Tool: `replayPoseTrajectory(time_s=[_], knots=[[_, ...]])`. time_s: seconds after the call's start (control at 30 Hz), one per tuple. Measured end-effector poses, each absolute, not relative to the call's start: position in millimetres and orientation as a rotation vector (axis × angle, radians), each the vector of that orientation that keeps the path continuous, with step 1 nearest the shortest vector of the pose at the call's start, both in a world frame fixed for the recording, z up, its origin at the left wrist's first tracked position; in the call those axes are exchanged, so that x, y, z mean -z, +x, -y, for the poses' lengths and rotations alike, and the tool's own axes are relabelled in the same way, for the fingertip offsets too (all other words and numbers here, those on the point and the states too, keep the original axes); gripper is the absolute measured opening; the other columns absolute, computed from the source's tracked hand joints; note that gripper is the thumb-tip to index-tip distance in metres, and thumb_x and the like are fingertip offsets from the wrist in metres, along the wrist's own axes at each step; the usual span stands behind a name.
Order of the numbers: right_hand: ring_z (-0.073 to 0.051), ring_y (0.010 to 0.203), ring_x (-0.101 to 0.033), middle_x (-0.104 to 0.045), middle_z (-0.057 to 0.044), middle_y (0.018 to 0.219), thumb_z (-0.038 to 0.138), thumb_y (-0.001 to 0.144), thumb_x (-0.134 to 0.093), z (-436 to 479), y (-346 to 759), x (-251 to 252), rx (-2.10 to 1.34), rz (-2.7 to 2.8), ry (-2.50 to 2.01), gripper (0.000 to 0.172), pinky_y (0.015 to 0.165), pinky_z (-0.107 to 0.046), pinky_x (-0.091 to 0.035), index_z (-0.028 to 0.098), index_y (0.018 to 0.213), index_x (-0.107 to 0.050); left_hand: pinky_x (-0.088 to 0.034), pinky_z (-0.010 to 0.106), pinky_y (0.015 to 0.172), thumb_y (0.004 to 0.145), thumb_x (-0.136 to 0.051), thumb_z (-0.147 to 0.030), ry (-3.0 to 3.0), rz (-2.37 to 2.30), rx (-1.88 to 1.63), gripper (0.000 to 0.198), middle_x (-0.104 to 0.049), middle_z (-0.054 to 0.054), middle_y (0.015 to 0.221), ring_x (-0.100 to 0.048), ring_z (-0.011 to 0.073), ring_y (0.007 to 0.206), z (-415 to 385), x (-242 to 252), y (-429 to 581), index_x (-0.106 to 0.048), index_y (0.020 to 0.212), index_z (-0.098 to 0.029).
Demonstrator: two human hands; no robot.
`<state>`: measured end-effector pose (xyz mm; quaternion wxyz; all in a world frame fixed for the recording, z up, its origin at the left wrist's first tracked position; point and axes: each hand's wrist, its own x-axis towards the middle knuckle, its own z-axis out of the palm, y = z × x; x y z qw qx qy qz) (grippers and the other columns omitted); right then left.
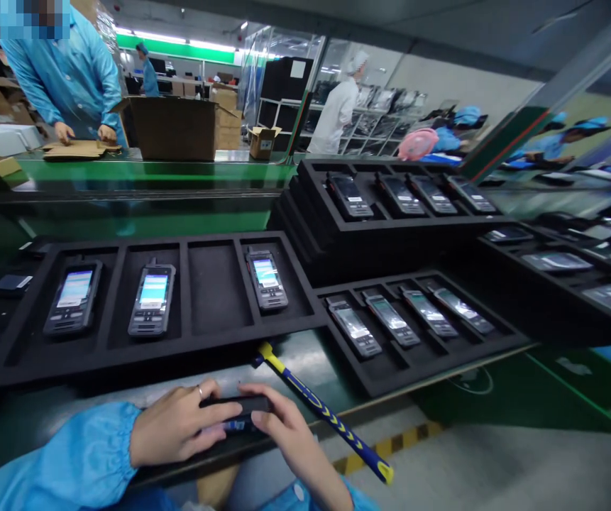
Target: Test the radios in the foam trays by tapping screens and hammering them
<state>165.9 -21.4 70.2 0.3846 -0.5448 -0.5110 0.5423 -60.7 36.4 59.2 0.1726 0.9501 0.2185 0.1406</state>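
Note:
My left hand (185,426) and my right hand (292,429) hold a black handset (255,404) between them, low over the front edge of the bench. It lies turned on its side, with a small blue-and-white patch showing; the fingers hide much of it. Just beyond, a black foam tray (212,284) carries three keypad handsets with lit screens: one handset (74,294) at the left, another handset (150,298) beside it, and a third handset (267,278) at the right. The tray's third compartment is bare. To the right of my hands lies a long blue-and-yellow tool (321,408), like a hammer.
At the right, another foam tray (372,380) holds several handsets with dark screens. Behind it rises a stack of foam trays (305,220), its top one also loaded. Across the green bench a person (84,78) handles flat cardboard beside an open carton (172,128).

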Motion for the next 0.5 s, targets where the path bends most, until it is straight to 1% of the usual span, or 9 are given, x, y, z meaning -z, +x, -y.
replayPoseTrajectory(time_s=[0.07,0.1,0.13,0.2,0.23,0.27,0.33,0.43,0.5], knots=[[-0.027,0.116,-0.053,-0.062,-0.009,0.122,0.036,0.085,-0.053,29,180,-61,-1.129,1.37,-1.526,0.037,0.103,-0.046,-0.038,0.022,0.119,-0.061,-0.058,0.03,0.067,0.092,-0.047,-0.022,2.714,-0.689,-0.431,0.041,-0.055,0.007,0.106,-0.067,0.017,0.075,-38,-49,-55,-0.042,0.132,-0.028],[-0.027,0.119,-0.051,-0.059,-0.01,0.126,0.038,0.089,-0.05,34,189,-55,-0.923,1.433,-1.611,0.037,0.104,-0.046,-0.037,0.023,0.122,-0.058,-0.058,0.03,0.066,0.092,-0.046,-0.021,2.723,-0.719,-0.433,0.04,-0.055,0.007,0.106,-0.067,0.0166,0.073,-39,-46,-51,-0.043,0.131,-0.028],[-0.027,0.12,-0.05,-0.058,-0.01,0.127,0.04,0.092,-0.046,38,200,-48,-0.673,1.516,-1.698,0.037,0.103,-0.046,-0.039,0.023,0.123,-0.057,-0.058,0.03,0.066,0.091,-0.047,-0.02,2.728,-0.741,-0.43,0.04,-0.055,0.007,0.105,-0.067,0.0165,0.072,-40,-44,-47,-0.043,0.13,-0.027],[-0.028,0.112,-0.055,-0.06,-0.012,0.121,0.045,0.094,-0.042,44,219,-32,-0.201,1.656,-1.84,0.04,0.093,-0.048,-0.048,0.021,0.123,-0.057,-0.058,0.032,0.063,0.09,-0.048,-0.018,2.737,-0.775,-0.429,0.04,-0.055,0.008,0.104,-0.067,0.0176,0.069,-41,-42,-41,-0.045,0.129,-0.026],[-0.03,0.105,-0.059,-0.063,-0.013,0.115,0.048,0.094,-0.04,45,227,-24,-0.062,1.698,-1.886,0.043,0.086,-0.049,-0.051,0.019,0.121,-0.058,-0.058,0.033,0.061,0.089,-0.049,-0.017,2.752,-0.801,-0.422,0.041,-0.056,0.009,0.105,-0.067,0.0186,0.068,-42,-42,-38,-0.046,0.128,-0.026],[-0.03,0.097,-0.061,-0.065,-0.014,0.109,0.052,0.094,-0.039,45,233,-16,0.017,1.727,-1.917,0.048,0.08,-0.049,-0.054,0.017,0.118,-0.059,-0.058,0.035,0.059,0.088,-0.05,-0.016,2.777,-0.827,-0.409,0.041,-0.056,0.009,0.106,-0.067,0.0193,0.067,-42,-42,-36,-0.047,0.128,-0.026],[-0.03,0.083,-0.064,-0.067,-0.015,0.096,0.058,0.092,-0.035,39,239,-6,0.037,1.754,-1.953,0.056,0.069,-0.048,-0.056,0.015,0.113,-0.062,-0.058,0.035,0.056,0.086,-0.051,-0.015,2.848,-0.854,-0.378,0.042,-0.057,0.009,0.106,-0.066,0.0193,0.063,-41,-42,-33,-0.048,0.127,-0.025],[-0.027,0.07,-0.063,-0.065,-0.012,0.078,0.061,0.092,-0.027,30,241,-5,-0.004,1.763,-1.967,0.061,0.063,-0.043,-0.057,0.016,0.1,-0.067,-0.058,0.033,0.052,0.085,-0.05,-0.015,2.966,-0.8,-0.393,0.042,-0.059,0.009,0.101,-0.065,0.0188,0.06,-39,-40,-33,-0.05,0.126,-0.024],[-0.023,0.064,-0.064,-0.063,-0.009,0.072,0.059,0.094,-0.024,34,244,-17,-0.046,1.759,-1.965,0.06,0.058,-0.035,-0.057,0.017,0.089,-0.067,-0.057,0.031,0.05,0.084,-0.045,-0.011,3.025,-0.758,-0.434,0.043,-0.06,0.01,0.098,-0.065,0.0188,0.06,-36,-37,-34,-0.05,0.125,-0.023]])
